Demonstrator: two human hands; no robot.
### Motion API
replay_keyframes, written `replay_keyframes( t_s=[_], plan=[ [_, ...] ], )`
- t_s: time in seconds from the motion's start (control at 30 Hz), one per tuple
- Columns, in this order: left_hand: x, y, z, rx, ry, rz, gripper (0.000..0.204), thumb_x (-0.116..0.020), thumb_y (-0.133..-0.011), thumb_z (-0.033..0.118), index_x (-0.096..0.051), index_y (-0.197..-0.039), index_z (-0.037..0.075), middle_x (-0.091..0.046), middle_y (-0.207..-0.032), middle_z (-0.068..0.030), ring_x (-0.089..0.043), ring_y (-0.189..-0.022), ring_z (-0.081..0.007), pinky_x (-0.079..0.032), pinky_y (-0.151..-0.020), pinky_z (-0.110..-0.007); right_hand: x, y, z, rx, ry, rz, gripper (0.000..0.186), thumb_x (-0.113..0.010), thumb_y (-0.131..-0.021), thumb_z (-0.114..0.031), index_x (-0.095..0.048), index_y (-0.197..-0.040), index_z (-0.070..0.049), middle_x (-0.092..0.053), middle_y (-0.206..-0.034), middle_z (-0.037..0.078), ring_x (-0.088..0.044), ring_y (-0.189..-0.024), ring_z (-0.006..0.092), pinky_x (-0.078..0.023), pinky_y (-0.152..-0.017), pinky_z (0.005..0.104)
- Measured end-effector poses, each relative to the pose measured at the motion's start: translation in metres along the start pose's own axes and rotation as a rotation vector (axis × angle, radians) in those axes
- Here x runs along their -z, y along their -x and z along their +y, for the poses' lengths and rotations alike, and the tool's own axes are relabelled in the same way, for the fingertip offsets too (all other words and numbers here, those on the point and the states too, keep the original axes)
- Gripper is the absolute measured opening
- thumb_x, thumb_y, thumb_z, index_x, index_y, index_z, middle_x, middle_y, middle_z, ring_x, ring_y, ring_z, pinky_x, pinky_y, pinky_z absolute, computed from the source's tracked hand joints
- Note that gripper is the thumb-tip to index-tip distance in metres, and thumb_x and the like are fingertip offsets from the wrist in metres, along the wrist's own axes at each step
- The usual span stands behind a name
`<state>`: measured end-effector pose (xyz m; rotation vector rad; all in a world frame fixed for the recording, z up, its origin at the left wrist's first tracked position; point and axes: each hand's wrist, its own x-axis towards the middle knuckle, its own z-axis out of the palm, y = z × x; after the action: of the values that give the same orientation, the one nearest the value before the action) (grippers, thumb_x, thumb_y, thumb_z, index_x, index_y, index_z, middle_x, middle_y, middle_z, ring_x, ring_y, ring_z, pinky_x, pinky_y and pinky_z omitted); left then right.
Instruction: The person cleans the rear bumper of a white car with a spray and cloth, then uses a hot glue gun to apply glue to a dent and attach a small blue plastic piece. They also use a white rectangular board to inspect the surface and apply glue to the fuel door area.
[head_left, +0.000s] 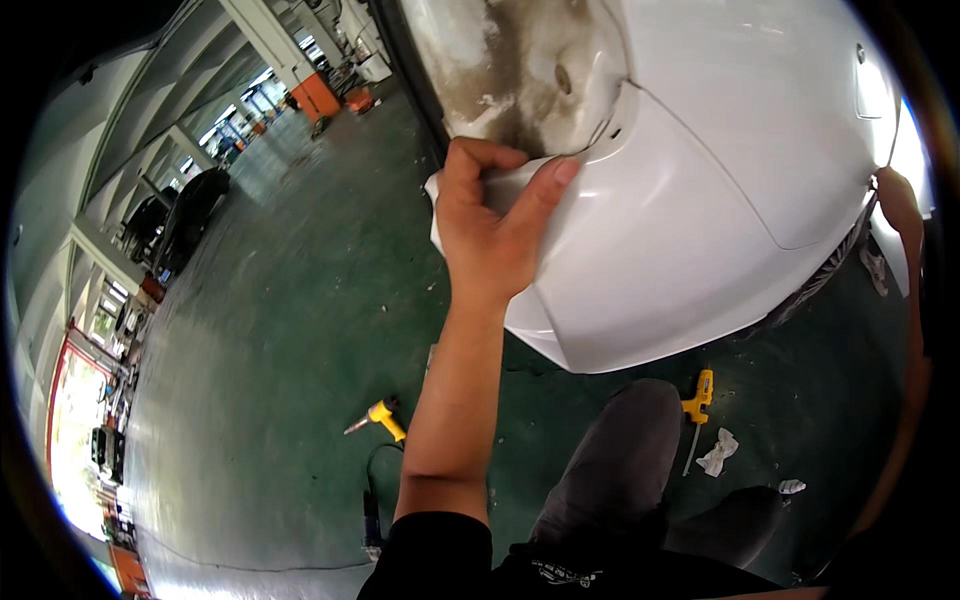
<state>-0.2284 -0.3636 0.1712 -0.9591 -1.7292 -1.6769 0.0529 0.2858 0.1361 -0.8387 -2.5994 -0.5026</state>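
A white car bumper (pixel 650 260) covers the car's corner in front of me. My left hand (pixel 490 225) grips its upper edge beside the dirt-stained lamp recess (pixel 530 75), thumb on the outer face and fingers curled over. At the far right, my right hand (pixel 900 200) pinches the bumper's other end by the wheel arch; its fingertips are small and partly hidden. A seam runs between bumper and white body panel (pixel 740 90). Dark plastic lining (pixel 815 285) shows under the arch.
On the green floor (pixel 280 330) lie a yellow heat gun (pixel 383 417) with a black cord, a yellow glue gun (pixel 702 395), a crumpled white cloth (pixel 717 453) and a small white scrap (pixel 791 487). Dark cars (pixel 185 225) and an orange-based pillar (pixel 316 97) stand farther off.
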Motion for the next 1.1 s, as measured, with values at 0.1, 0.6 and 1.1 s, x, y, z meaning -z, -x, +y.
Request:
replay_keyframes(
  t_s=[0.1,0.6,1.1],
  plan=[
    [0.000,0.000,0.001,0.004,0.023,-0.001,0.046,-0.094,-0.076,0.032,-0.060,-0.093,0.007,-0.061,-0.088,-0.0010,-0.053,-0.081,-0.0136,-0.045,-0.073,-0.027,-0.012,-0.011,0.002,-0.021,0.021,-0.028,0.025,-0.043,-0.100,-0.007,-0.063,-0.113,0.002,-0.067,-0.100,0.025,-0.065,-0.097,0.0428,-0.051,-0.085,0.0501],
    [-0.008,-0.003,-0.002,-0.002,0.039,-0.027,0.045,-0.092,-0.077,0.037,-0.062,-0.094,0.008,-0.064,-0.091,-0.0048,-0.052,-0.092,-0.0228,-0.046,-0.082,-0.035,-0.004,0.011,-0.017,-0.017,0.128,0.239,0.021,-0.048,-0.094,0.002,-0.064,-0.108,0.003,-0.066,-0.110,0.024,-0.064,-0.112,0.0400,-0.052,-0.095,0.0487],
    [-0.005,-0.002,-0.002,0.011,0.045,-0.015,0.043,-0.092,-0.078,0.036,-0.062,-0.091,0.008,-0.061,-0.085,-0.0012,-0.050,-0.084,-0.0187,-0.044,-0.075,-0.032,-0.019,-0.012,0.018,-0.057,-0.541,0.162,0.014,-0.052,-0.096,-0.008,-0.060,-0.089,0.002,-0.062,-0.086,0.012,-0.061,-0.074,0.0232,-0.050,-0.066,0.0370]
  ],
)
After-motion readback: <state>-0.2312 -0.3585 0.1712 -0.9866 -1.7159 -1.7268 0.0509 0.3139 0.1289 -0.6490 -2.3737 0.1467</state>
